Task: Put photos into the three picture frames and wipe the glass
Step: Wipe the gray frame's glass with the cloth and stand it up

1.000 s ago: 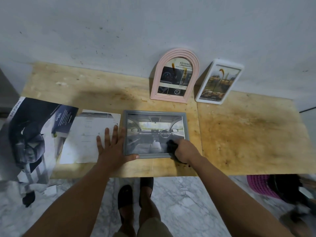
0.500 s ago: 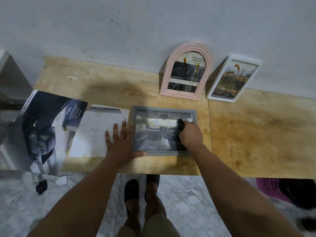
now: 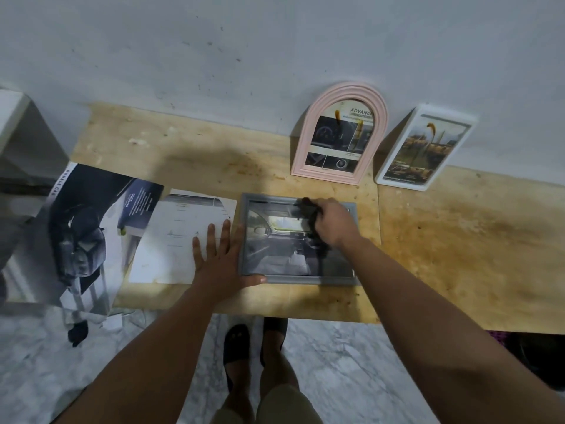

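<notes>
Grey rectangular picture frame (image 3: pixel 298 240) lies flat, glass up, near the front edge of the worn wooden table (image 3: pixel 458 240); long axis runs left-right. Left hand (image 3: pixel 218 257), fingers straight and spread, presses on the frame's left edge, thumb along its lower left corner. Right hand (image 3: pixel 334 221) grips a dark crumpled cloth (image 3: pixel 308 214) at the glass's upper right.

A grey rectangular picture frame (image 3: pixel 298 239) lies flat near the front edge of the wooden table (image 3: pixel 458 240), holding a car-interior photo, with a dark crumpled cloth (image 3: pixel 308 214) on its glass near the far edge. Behind it, at the table's back edge, a pink arched frame (image 3: pixel 339 134) and, to its right, a white rectangular frame (image 3: pixel 425 148) lean on the wall, both holding photos.
</notes>
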### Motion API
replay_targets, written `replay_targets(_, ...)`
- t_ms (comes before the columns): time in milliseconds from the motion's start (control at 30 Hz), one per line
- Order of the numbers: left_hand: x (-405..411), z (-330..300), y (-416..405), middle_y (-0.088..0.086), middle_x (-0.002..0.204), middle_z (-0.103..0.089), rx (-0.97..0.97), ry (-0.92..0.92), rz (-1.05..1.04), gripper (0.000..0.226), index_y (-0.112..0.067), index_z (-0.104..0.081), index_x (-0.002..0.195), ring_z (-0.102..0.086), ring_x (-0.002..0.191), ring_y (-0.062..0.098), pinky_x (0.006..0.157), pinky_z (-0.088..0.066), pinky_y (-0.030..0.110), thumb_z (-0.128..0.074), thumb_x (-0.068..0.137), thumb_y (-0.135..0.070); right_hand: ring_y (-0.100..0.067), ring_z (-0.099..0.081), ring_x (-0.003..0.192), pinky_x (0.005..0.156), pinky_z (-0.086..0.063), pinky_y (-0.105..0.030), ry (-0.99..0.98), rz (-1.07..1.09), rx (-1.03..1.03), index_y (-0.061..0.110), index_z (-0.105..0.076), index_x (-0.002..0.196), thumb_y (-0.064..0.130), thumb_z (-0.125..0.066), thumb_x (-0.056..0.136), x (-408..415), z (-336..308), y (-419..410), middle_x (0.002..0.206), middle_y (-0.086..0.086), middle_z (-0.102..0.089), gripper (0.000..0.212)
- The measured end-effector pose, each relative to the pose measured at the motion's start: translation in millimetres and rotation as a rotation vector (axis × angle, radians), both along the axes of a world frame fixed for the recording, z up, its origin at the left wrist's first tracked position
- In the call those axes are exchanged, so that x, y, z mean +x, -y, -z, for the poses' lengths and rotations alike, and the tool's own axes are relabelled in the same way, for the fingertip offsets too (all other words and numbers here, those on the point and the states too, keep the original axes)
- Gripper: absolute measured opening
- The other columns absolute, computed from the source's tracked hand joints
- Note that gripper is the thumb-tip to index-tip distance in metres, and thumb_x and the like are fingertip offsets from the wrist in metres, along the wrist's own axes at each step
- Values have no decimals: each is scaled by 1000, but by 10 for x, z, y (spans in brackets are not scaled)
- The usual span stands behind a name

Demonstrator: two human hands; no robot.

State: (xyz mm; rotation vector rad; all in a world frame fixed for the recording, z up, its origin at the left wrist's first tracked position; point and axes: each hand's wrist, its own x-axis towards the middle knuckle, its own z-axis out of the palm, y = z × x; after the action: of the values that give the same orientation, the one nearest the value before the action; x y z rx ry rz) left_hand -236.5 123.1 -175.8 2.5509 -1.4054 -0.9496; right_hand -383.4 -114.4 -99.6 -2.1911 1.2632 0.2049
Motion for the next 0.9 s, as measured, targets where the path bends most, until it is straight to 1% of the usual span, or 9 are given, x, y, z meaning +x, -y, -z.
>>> replay_targets(133, 8, 9, -14, 0, 161, 41, 7, -1, 4, 138, -37, 41, 147, 44, 144, 30, 115, 20, 65, -34, 55, -106, -38, -56, 114, 91, -50, -46, -146, -164, -151, 13, -60, 134, 14, -58, 91, 299, 146, -163, 127, -15, -54, 43)
replay_targets(233, 3, 25, -5, 0, 160, 43, 6, 4, 0, 138, -35, 41, 148, 43, 144, 31, 116, 18, 66, -34, 56, -106, -36, -46, 126, 94, -50, -46, -131, -244, -164, 17, -53, 143, 15, -56, 94, 465, 335, -576, 139, -13, -47, 49)
replay_targets(400, 0, 45, -20, -1, 160, 43, 22, 28, -10, 138, -35, 42, 147, 42, 145, 31, 116, 21, 64, -28, 53, -107, -36, -47, 119, 80, -51, -43, -80, -538, -198, 20, -58, 136, 21, -62, 93, 408, 444, -1085, 131, -12, -49, 44)
replay_targets(467, 7, 49, -25, -1, 160, 42, 14, 24, -4, 137, -36, 42, 147, 42, 145, 30, 116, 19, 65, -29, 53, -106, -35, -50, 118, 88, -51, -44, -103, -653, -138, 22, -60, 136, 23, -66, 89, 305, 437, -1121, 129, -11, -52, 47)
replay_targets(567, 20, 33, -18, -1, 159, 44, 33, 9, 4, 140, -34, 42, 147, 44, 144, 31, 116, 19, 65, -29, 51, -107, -29, -61, 110, 94, -54, -40, -184, -791, 134, 37, -63, 135, 22, -61, 94, 291, 245, -927, 128, -6, -63, 44)
replay_targets(633, 11, 21, -8, 0, 159, 44, 22, 10, 3, 140, -34, 42, 147, 45, 143, 31, 116, 19, 65, -36, 55, -105, -28, -64, 108, 93, -54, -35, -192, -689, 303, 33, -66, 136, 10, -53, 95, 367, 73, -683, 128, -7, -68, 49)
replay_targets(667, 7, 22, -3, 0, 159, 44, 13, 5, 0, 140, -34, 42, 147, 45, 143, 31, 116, 20, 65, -39, 57, -104, -29, -65, 109, 93, -53, -34, -141, -591, 298, 29, -67, 135, 6, -52, 95, 416, 2, -532, 126, -9, -70, 48)
replay_targets(767, 4, 24, -9, 2, 161, 41, -3, 26, 5, 141, -32, 40, 149, 43, 144, 32, 116, 21, 64, -39, 58, -104, -32, -62, 111, 93, -54, -42, -54, -390, 31, 27, -64, 137, 15, -57, 94, 590, -47, -111, 124, -11, -65, 45)
replay_targets(900, 13, 38, -12, 1, 160, 43, -8, 17, 8, 140, -32, 39, 150, 45, 143, 31, 116, 21, 64, -43, 59, -102, -33, -52, 115, 84, -49, -43, -219, -447, -215, 22, -57, 138, 25, -59, 95, 717, 170, -208, 127, -11, -50, 44)
